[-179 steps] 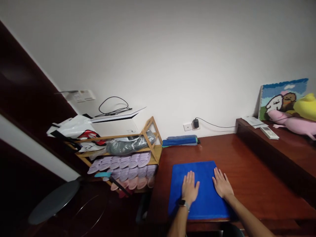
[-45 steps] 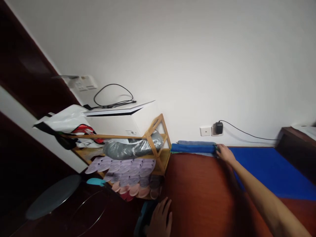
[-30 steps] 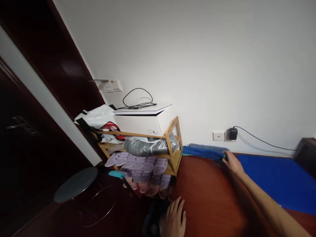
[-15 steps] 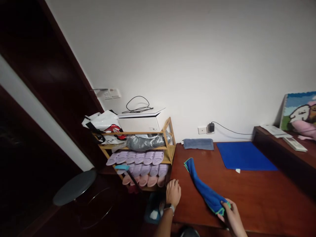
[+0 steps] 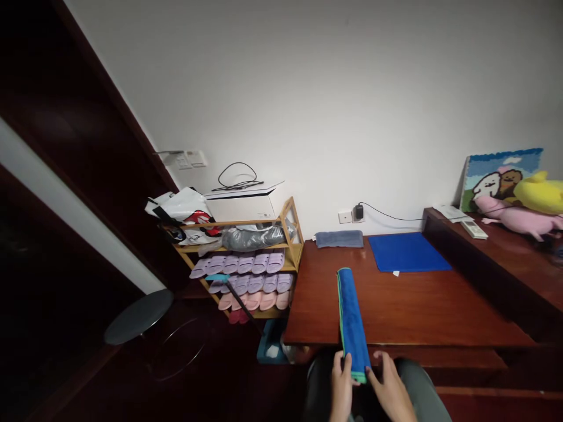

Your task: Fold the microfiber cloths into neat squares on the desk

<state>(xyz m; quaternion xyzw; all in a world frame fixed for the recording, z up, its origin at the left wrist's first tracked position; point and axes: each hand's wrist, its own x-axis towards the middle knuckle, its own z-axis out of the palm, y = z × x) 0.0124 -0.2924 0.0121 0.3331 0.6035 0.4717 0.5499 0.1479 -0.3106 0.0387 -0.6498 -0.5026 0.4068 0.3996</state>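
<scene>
A blue towel (image 5: 352,316) with green edging is folded into a long narrow strip. Its far part lies on the brown table (image 5: 409,310), and its near end reaches past the front edge over my lap. My left hand (image 5: 342,378) grips the near end at its left corner, thumb on top. At the right corner, my right hand (image 5: 390,387) has its thumb and fingers closed on the same end. Further back are a flat blue cloth (image 5: 409,252) with a white tag and a folded grey-blue cloth (image 5: 339,238).
A wooden shoe rack (image 5: 290,246) with rows of slippers and a white box (image 5: 241,203) stands left of the table. A round stool (image 5: 139,316) is at far left. On the raised right ledge lie a remote (image 5: 474,229) and a pink plush toy (image 5: 523,220).
The towel has been straightened and pulled toward me, its near end now beyond the table edge. My left hand has left the table's left edge and taken the towel. The view has shifted right.
</scene>
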